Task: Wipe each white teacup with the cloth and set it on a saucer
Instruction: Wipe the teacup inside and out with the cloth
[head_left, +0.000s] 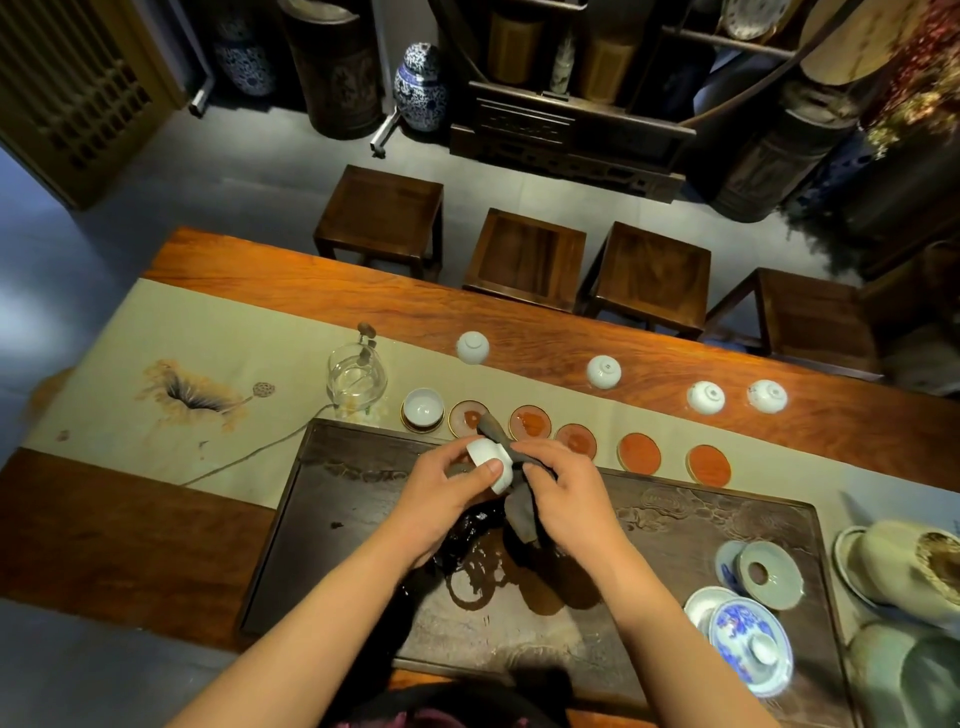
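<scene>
My left hand (444, 493) grips a white teacup (491, 460) on its side above the dark tea tray (363, 519). My right hand (561, 493) holds a dark grey cloth (519, 512) pushed into the cup's mouth, with one end sticking up behind the cup. One white cup (423, 408) stands upright on the leftmost saucer. Several red saucers (639, 452) lie bare in a row along the tray's far edge. Several more white cups (603, 372) sit upside down farther back on the table.
A glass pitcher (356, 382) stands left of the saucer row. A blue-and-white lidded bowl (750, 644) and a celadon lid (771, 574) sit on the tray's right end, with pale pottery (904, 571) beyond. Wooden stools (524, 257) line the table's far side.
</scene>
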